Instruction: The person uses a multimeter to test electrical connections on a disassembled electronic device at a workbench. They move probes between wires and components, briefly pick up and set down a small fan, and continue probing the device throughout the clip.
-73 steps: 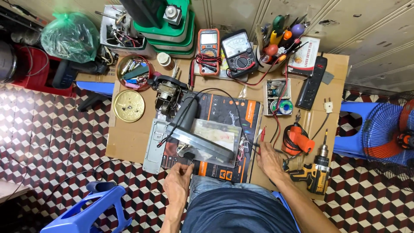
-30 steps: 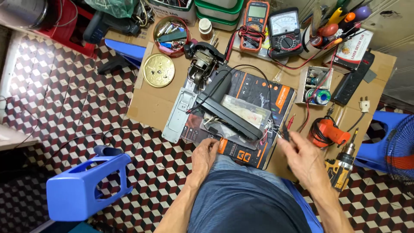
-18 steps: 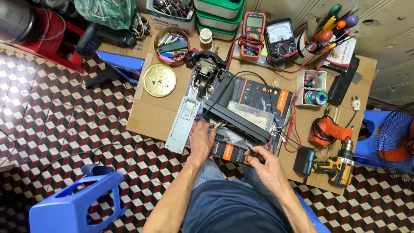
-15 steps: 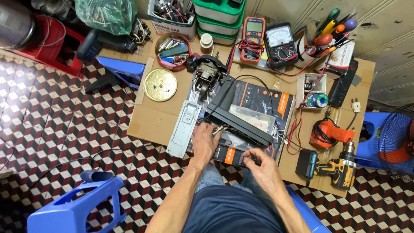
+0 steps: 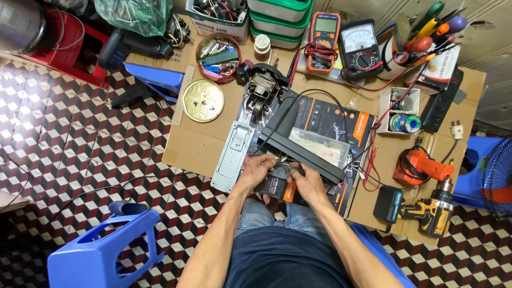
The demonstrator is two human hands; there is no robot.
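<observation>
Both hands meet at the near edge of the cardboard sheet [image 5: 197,144] that covers the work surface: the left hand [image 5: 257,170] and the right hand [image 5: 305,184] are closed on a small black and orange device [image 5: 277,188], fingers curled round it from either side. At twelve o'clock from it lies a long black panel [image 5: 298,146] across an orange and black box [image 5: 341,125]. A grey metal bracket [image 5: 232,154] sits at ten o'clock, a round brass lid [image 5: 202,100] farther out. Two multimeters [image 5: 341,40] stand at one o'clock, an orange drill [image 5: 421,165] at three. The floor [image 5: 80,154] is cube-patterned tile; a blue plastic stool [image 5: 106,250] waits at eight o'clock.
</observation>
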